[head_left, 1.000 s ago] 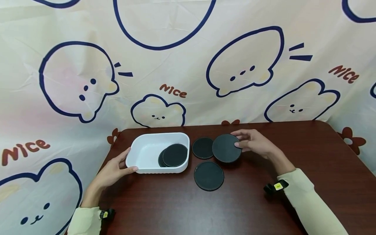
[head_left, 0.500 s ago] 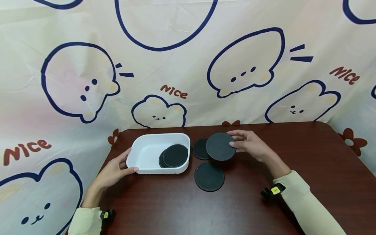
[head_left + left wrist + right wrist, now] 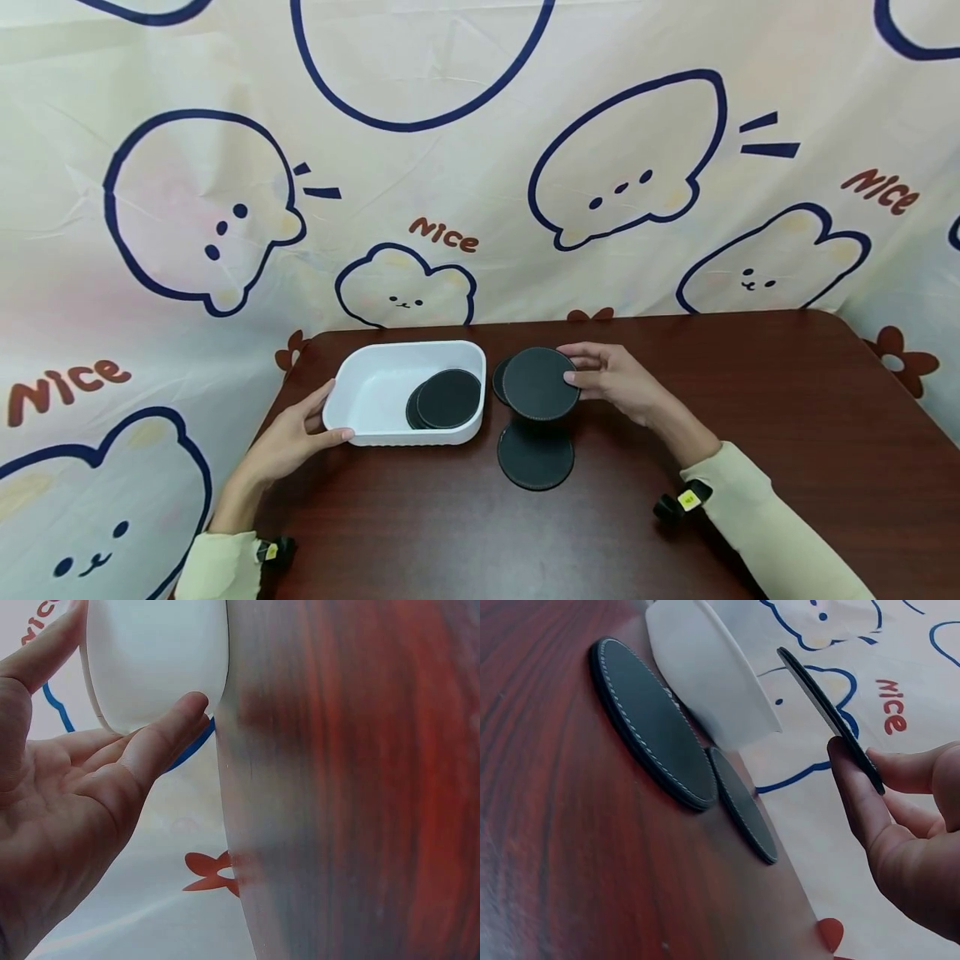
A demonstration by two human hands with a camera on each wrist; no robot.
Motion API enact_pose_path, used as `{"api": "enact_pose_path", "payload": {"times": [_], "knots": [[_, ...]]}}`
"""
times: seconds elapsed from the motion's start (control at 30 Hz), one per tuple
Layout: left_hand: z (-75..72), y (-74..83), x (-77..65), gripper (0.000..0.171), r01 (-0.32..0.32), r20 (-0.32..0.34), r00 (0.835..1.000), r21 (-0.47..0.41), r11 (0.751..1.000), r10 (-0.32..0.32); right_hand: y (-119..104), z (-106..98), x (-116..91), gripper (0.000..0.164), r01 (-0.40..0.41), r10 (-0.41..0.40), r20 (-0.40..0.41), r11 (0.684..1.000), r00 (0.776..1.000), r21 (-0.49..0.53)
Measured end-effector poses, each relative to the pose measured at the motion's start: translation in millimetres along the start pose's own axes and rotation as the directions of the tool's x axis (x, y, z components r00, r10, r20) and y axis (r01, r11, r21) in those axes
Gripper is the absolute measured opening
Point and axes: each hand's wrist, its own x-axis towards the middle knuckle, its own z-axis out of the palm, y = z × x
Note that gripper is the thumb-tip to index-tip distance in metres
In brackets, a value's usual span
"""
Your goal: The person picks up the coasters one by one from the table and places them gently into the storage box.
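My right hand [image 3: 621, 387] pinches a round black coaster [image 3: 540, 385] by its right edge, thumb on top and fingers beneath. In the right wrist view this coaster [image 3: 821, 705] is tilted and clear of the table. Below it a stitched black coaster [image 3: 536, 458] lies flat. Another coaster [image 3: 499, 382], mostly covered in the head view, lies beside the white plastic tray [image 3: 367, 379]. Inside the tray's right end, one black coaster [image 3: 450, 398] overlaps another coaster [image 3: 412, 410]. My left hand [image 3: 288, 440] holds the tray's left end between thumb and fingers.
The dark red-brown wooden table [image 3: 450, 533] has its far edge just behind the tray. A pale cloth [image 3: 480, 167] printed with cartoon animals hangs behind and at the sides. Dark camera straps sit at both sleeves.
My right hand has carried the pinched coaster leftward, from right of the coasters on the table to above them, nearer the tray. My left hand and the tray have stayed put.
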Motion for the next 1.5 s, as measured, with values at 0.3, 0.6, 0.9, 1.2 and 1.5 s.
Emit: {"api": "enact_pose_path", "payload": {"times": [0.3, 0.6, 0.9, 1.2, 1.5], "knots": [[1.4, 2.3, -0.1, 0.107, 0.002, 0.002, 1.0, 0.003, 1.0, -0.002, 4, 16, 4, 0.057, -0.006, 0.005, 0.021, 1.0, 1.0, 0.028], [0.0, -0.6, -1.4, 0.107, 0.005, -0.003, 1.0, 0.004, 1.0, -0.005, -1, 31, 16, 0.055, 0.022, -0.024, 0.044, 0.999, 0.999, 0.045], [-0.7, -1.9, -0.1, 0.107, 0.0, 0.003, 1.0, -0.002, 1.0, 0.0, -4, 50, 28, 0.055, 0.013, -0.016, 0.037, 0.998, 0.999, 0.065], [-0.1, -1.1, 0.7, 0.107, -0.002, 0.004, 1.0, 0.002, 1.0, 0.002, -9, 66, 39, 0.054, 0.019, -0.024, 0.055, 0.995, 0.998, 0.101], [-0.3, -0.1, 1.4, 0.106, -0.004, 0.002, 1.0, 0.01, 1.0, 0.004, -13, 83, 52, 0.053, 0.002, -0.008, 0.048, 0.994, 0.999, 0.11]]}}
